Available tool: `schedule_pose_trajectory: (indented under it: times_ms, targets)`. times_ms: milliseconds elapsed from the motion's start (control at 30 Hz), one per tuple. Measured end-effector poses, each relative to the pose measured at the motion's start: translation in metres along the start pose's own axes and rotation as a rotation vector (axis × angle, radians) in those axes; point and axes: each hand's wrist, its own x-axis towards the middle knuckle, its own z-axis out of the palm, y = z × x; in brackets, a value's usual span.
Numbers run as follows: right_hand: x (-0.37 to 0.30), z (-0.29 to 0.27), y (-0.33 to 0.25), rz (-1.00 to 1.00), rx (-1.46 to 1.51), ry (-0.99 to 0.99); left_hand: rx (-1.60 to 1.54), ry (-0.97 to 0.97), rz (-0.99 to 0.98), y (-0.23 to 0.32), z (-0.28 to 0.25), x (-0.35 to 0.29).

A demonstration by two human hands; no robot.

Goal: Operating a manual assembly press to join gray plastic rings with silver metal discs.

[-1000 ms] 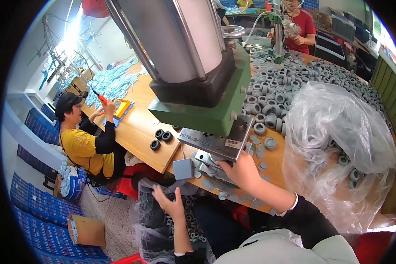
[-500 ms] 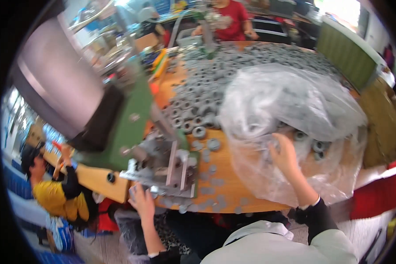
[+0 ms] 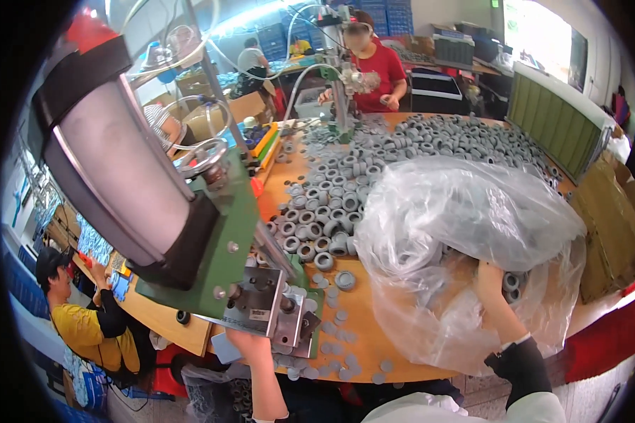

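Note:
My left hand (image 3: 250, 344) is at the near side of a green press (image 3: 212, 243) with a large cylinder, reaching in under its metal plate (image 3: 254, 299). Its fingers are hidden behind the plate, so I cannot tell what they hold. A pale blue flat piece (image 3: 226, 347) shows beside that hand. To the right, my right hand (image 3: 490, 276) reaches into a big clear plastic bag (image 3: 466, 190); its fingers are out of sight in the bag's mouth. Grey rings (image 3: 512, 280) lie in the bag beside my wrist.
Many grey rings (image 3: 331, 204) cover the table beyond the bag. Flat grey discs (image 3: 335, 335) are scattered along the near edge. A cardboard box (image 3: 614, 225) stands at the right. One co-worker in red (image 3: 377, 77) is across the table, another in yellow (image 3: 85, 331) at the left.
My left hand has moved right, in under the press plate. My right hand has pushed farther into the bag. The whole view has shifted and is sharper.

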Motion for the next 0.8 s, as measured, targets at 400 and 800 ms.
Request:
schedule_pose_trajectory:
  times_ms: [400, 800]
  targets:
    - [-0.045, -0.143, -0.279, -0.620, 1.305, -0.378, 0.436, 0.217, 0.059, -0.014, -0.046, -0.051]
    - [-0.068, -0.127, -0.370, -0.696, 1.295, -0.389, 0.812, -0.194, 0.059, -0.084, -0.117, -0.036]
